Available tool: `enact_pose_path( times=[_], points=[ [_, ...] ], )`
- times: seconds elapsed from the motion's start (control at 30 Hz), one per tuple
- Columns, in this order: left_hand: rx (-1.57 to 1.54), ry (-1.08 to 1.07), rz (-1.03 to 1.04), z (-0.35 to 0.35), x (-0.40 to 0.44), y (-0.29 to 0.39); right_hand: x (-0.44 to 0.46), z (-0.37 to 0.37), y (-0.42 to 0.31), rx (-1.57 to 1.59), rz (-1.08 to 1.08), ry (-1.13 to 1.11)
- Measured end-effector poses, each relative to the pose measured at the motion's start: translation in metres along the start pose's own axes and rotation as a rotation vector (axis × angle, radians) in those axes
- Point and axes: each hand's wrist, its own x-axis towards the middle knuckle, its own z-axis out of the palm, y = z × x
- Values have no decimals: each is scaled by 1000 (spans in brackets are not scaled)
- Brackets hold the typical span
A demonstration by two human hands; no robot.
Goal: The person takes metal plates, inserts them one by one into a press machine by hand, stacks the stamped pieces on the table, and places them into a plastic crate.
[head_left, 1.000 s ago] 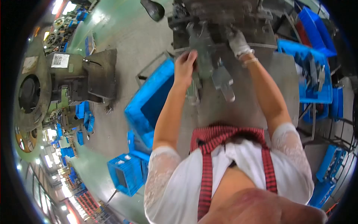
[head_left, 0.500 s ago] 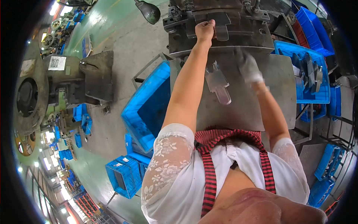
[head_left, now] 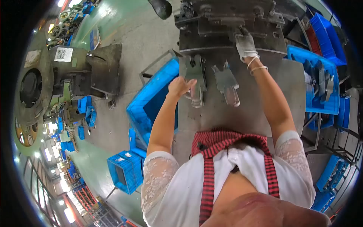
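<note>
My bare left hand (head_left: 180, 87) is at the left edge of a flat, stepped metal plate (head_left: 196, 77), its thumb over the top and its fingers curled at the side. The plate lies with similar pieces on the metal table (head_left: 249, 113). Further right on the table lies another group of shaped metal plates (head_left: 227, 81). My right hand (head_left: 245, 44), in a pale glove with dark fingertips, reaches into the die (head_left: 211, 26) of the machine. Its fingers are closed by a dark flat part, and what they pinch is mostly hidden.
A blue crate (head_left: 136, 108) stands left of the table. On the right, another blue crate (head_left: 331, 104) holds metal pieces, with a tilted blue bin (head_left: 327, 38) behind it. A dark lamp head (head_left: 162, 8) hangs at the upper left of the die.
My left hand has come from the die back to the table's left side with the metal plate. My right hand has moved from above the table up to the die.
</note>
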Motion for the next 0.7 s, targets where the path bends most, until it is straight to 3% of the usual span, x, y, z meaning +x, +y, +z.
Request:
enact_pose_path(
  times=[0.03,0.1,0.2,0.23,0.27,0.37,0.4,0.43,0.47,0.53,0.63,0.7],
  points=[
    [-177,-120,-110,4,-20,-2,-23,-3,-6,343,241,-43],
    [-127,31,-70,-2,-28,-2,-23,-25,-16,1009,671,-55],
    [-168,245,22,-18,-27,-4,-104,-45,-41,1628,740,-142],
    [-195,311,67,-22,-23,-5,-134,-41,-39,1618,764,-251],
    [-539,194,-84,-21,-18,-8,-164,-36,-36,1602,783,-362],
    [-1051,166,-84,-23,-14,35,-134,-101,-64,314,550,-838],
    [-1015,49,-120,-29,-16,54,-114,-116,-66,150,538,-840],
    [-946,125,-2,-20,-12,71,-94,-123,-64,131,560,-763],
    [-1045,141,103,-9,-5,84,-91,-114,-60,344,553,-588],
    [-1395,153,54,-12,-10,134,-83,-94,-48,758,475,-253],
    [-1298,258,140,4,9,169,-68,-57,-59,1544,771,-19],
    [-1059,308,218,7,32,156,-59,-34,-46,1207,517,94]
  ],
)
